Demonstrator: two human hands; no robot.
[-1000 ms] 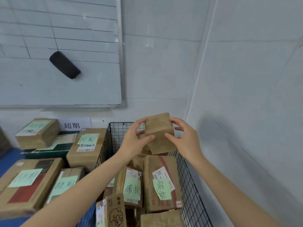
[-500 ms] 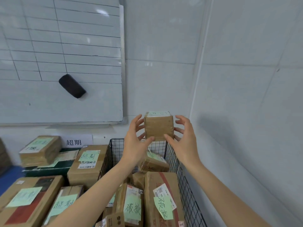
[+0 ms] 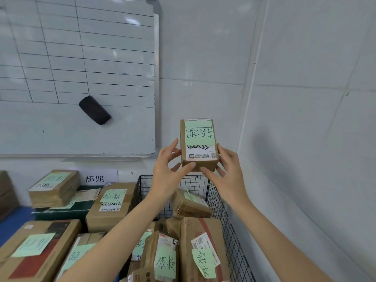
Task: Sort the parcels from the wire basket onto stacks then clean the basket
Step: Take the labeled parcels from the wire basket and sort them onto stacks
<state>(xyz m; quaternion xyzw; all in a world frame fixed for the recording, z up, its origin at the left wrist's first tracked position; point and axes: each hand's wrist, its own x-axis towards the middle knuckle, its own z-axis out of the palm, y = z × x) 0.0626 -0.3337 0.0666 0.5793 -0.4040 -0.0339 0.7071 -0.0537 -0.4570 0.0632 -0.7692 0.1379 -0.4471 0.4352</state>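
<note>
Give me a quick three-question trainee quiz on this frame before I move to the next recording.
1. True or false: the left hand and the right hand hold one parcel up, clear of the wire basket.
2. What clings to the whiteboard? A a black eraser, B a red marker, C a clock.
3. Fill in: the note on the held parcel is ___ in colour.
Key: 1 true; 2 A; 3 green.
</note>
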